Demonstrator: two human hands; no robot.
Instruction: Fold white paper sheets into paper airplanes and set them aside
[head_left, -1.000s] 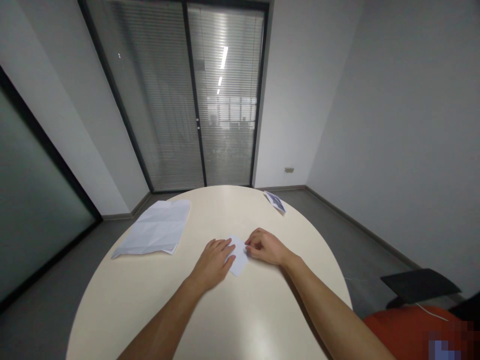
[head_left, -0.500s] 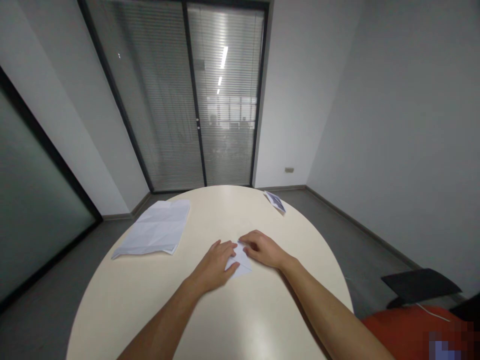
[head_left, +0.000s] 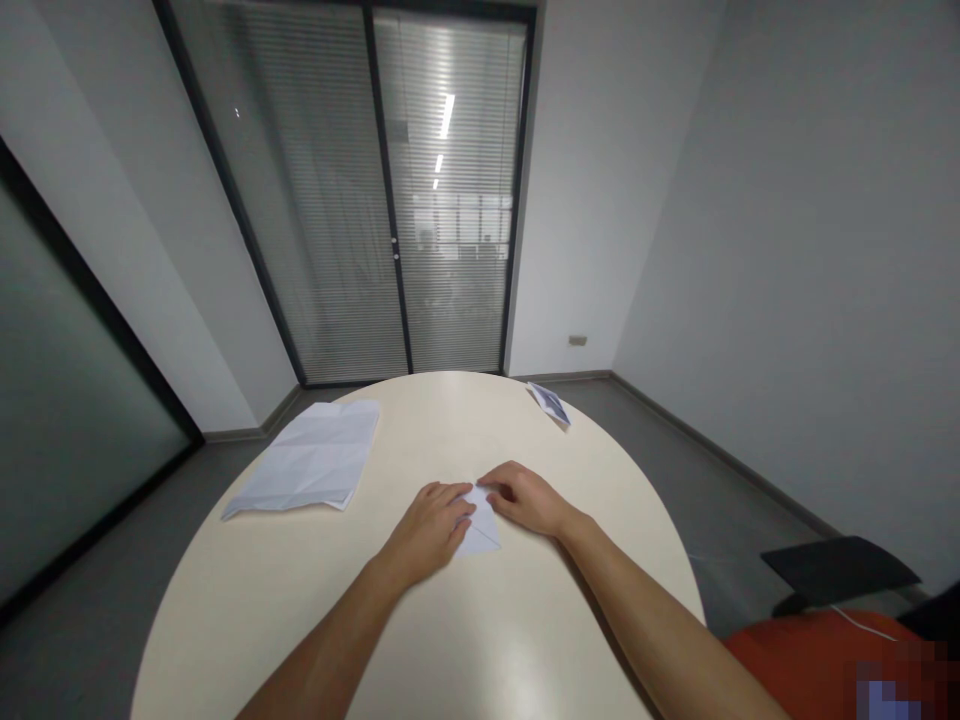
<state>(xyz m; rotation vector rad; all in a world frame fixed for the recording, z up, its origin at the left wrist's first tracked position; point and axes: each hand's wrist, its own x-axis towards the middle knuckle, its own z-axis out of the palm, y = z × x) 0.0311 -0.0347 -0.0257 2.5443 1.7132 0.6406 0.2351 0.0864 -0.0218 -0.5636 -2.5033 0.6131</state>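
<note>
A small folded white paper (head_left: 481, 528) lies in the middle of the round cream table (head_left: 450, 640). My left hand (head_left: 429, 524) rests on the paper's left part with its fingers stretched flat, pressing it down. My right hand (head_left: 523, 497) sits at the paper's upper right edge, fingers curled and pressed onto the fold near its top corner. Both hands cover part of the paper; only a triangular piece shows between and below them.
A larger creased white sheet (head_left: 309, 456) lies at the table's left side. A small printed paper (head_left: 550, 402) sits at the far right rim. A black chair seat (head_left: 838, 565) and an orange surface (head_left: 817, 660) are at the lower right. Glass doors with blinds (head_left: 390, 200) stand behind.
The small paper has been folded over from a longer slanted shape into a more compact triangle. My right hand has slid left to the fold; my left hand has stayed on the paper.
</note>
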